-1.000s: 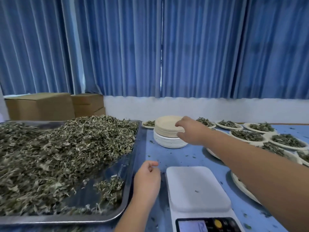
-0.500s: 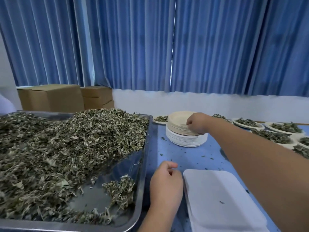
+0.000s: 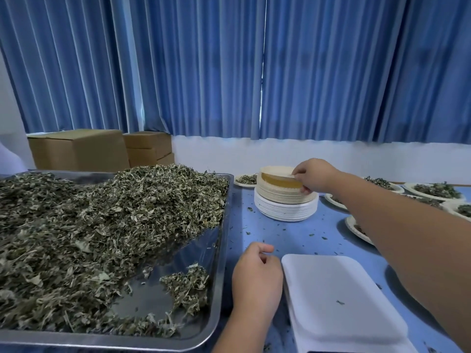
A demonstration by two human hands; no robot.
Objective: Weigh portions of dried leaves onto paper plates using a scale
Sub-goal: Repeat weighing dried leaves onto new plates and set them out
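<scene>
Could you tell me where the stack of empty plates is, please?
Head view, centre-right: the plate stack stands on the table beyond the scale, right of the metal tray, the right hand pinching its top plate.

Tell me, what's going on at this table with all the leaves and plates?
A person is portioning dried leaves from a big metal tray. The right hand pinches the top plate, tilted up off the stack. The left hand rests loosely curled beside the white scale, which has no plate on it yet. Filled plates sit to the right.
</scene>
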